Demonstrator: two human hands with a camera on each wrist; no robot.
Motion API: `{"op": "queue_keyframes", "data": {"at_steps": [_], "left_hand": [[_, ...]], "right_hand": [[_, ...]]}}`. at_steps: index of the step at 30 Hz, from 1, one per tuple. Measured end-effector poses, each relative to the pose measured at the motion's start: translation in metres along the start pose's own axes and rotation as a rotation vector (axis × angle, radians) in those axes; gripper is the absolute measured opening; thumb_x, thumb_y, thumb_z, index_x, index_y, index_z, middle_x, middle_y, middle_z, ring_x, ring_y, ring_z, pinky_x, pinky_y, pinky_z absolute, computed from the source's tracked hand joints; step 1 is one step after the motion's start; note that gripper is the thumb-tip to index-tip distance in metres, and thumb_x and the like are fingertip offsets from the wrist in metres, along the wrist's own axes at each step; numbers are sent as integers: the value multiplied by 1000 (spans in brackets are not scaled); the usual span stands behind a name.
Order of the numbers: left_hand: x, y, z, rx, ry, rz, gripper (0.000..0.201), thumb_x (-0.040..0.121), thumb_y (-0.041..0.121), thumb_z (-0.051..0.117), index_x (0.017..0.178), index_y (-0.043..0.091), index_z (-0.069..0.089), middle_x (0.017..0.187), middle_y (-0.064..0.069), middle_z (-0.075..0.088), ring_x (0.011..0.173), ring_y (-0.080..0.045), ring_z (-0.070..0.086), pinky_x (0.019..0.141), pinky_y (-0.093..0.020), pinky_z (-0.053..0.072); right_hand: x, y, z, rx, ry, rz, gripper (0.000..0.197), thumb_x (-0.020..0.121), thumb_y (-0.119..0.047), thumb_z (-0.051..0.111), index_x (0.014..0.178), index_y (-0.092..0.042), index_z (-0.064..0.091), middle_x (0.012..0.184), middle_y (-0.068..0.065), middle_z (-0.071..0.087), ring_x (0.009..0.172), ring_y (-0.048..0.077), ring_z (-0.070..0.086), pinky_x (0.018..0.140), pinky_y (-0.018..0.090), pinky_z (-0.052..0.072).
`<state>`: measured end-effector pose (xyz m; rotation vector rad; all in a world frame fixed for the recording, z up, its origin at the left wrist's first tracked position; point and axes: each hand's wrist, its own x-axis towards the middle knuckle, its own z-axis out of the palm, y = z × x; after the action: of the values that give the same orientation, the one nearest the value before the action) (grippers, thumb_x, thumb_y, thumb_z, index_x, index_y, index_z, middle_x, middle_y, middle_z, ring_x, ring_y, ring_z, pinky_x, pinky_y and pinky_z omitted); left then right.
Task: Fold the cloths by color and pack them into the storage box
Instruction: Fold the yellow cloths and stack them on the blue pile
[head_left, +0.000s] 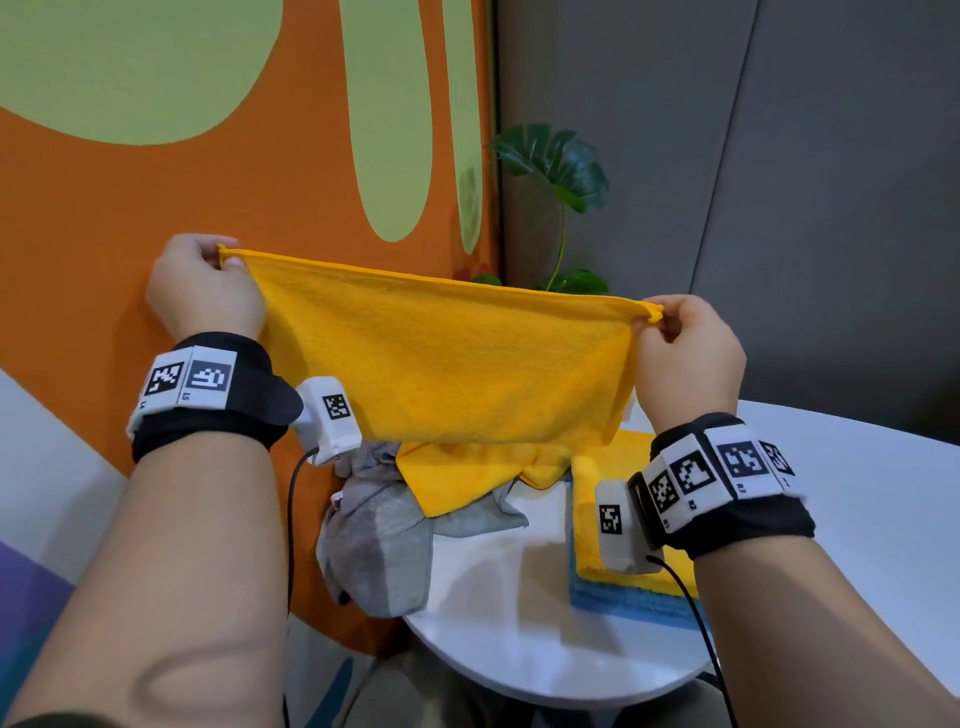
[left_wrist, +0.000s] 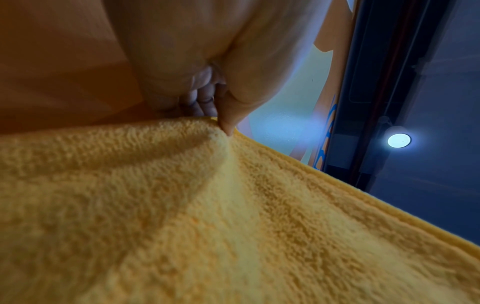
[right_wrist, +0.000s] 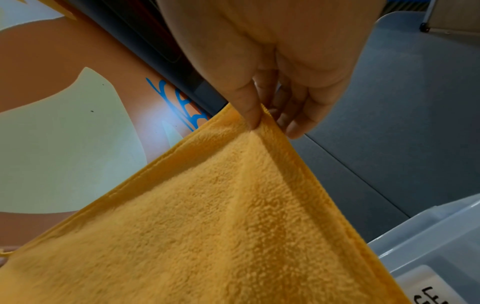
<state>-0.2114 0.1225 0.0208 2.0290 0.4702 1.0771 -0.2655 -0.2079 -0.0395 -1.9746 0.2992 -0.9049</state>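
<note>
A yellow cloth (head_left: 447, 358) hangs stretched in the air above the table. My left hand (head_left: 205, 283) pinches its upper left corner and my right hand (head_left: 685, 343) pinches its upper right corner. The left wrist view shows the thumb pressed into the yellow cloth (left_wrist: 233, 205) at its corner. In the right wrist view, thumb and fingers pinch the corner of the yellow cloth (right_wrist: 221, 216). Below lie loose yellow cloths (head_left: 462, 475) and crumpled grey cloths (head_left: 379, 545). A folded yellow cloth (head_left: 589, 519) rests on folded blue cloths (head_left: 634, 603).
The round white table (head_left: 519, 649) carries the piles. A pale storage box (right_wrist: 436, 236) shows at the lower right of the right wrist view. An orange and green wall (head_left: 208, 156) is close behind, with a potted plant (head_left: 561, 171) at the back.
</note>
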Motion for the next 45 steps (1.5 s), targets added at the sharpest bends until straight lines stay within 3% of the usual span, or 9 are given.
{"op": "queue_keyframes", "data": {"at_steps": [7,10,14,20,25,30,34,40,45], "left_hand": [[-5,-1,-1,9,-21,-1,23,97,17,50,115,18,63,108,-4,62,104,-24,59,80,-28,42],[-11,-3,-1,30,-57,-13,23,96,15,50,115,17,63,100,1,57,98,-24,58,76,-28,39],[-27,0,1,65,-141,-22,25,94,15,52,117,17,62,115,-5,61,100,-26,58,76,-30,40],[-72,5,17,43,-316,-67,28,89,11,52,114,17,62,110,-3,62,66,-17,51,66,-29,37],[-108,16,33,-52,-464,-48,21,86,18,60,107,19,64,91,4,59,84,-20,57,70,-27,39],[-139,33,43,-266,-630,-33,21,80,20,70,100,20,65,67,8,58,70,-17,62,70,-40,56],[-150,43,40,-343,-701,-27,21,79,19,73,99,23,65,70,5,65,78,-18,69,71,-45,59],[-156,50,35,-363,-734,26,20,81,13,71,90,28,62,71,0,70,71,-19,70,65,-41,60],[-155,55,31,-414,-838,2,26,88,2,52,95,26,59,88,-4,72,88,-15,69,69,-40,61]], "right_hand": [[3,0,-2,-2,7,2,18,96,-24,51,107,-16,62,94,-2,61,83,12,53,72,25,41],[4,0,-2,16,-57,34,19,98,-28,44,106,-14,54,79,-3,55,67,12,50,60,29,42],[2,-4,0,-58,-172,53,18,98,-26,44,107,-13,52,80,-3,52,66,11,47,53,26,33],[-12,-4,16,-117,-354,154,19,92,-24,51,104,-13,61,87,2,62,83,20,58,67,30,45],[-28,-16,23,-42,-490,165,28,92,-27,53,84,-3,66,82,14,67,83,32,64,81,49,54],[-38,-26,30,158,-560,227,21,91,-26,58,82,-9,66,71,7,67,72,22,68,76,42,58],[-42,-30,33,247,-584,237,14,89,-19,63,76,-14,63,65,4,63,60,14,64,70,38,60],[-43,-30,33,264,-513,140,26,89,-27,62,74,-6,67,72,11,70,66,23,70,70,44,59],[-41,-28,31,204,-537,23,18,85,-35,62,85,-19,70,80,0,70,79,18,67,79,45,55]]}}
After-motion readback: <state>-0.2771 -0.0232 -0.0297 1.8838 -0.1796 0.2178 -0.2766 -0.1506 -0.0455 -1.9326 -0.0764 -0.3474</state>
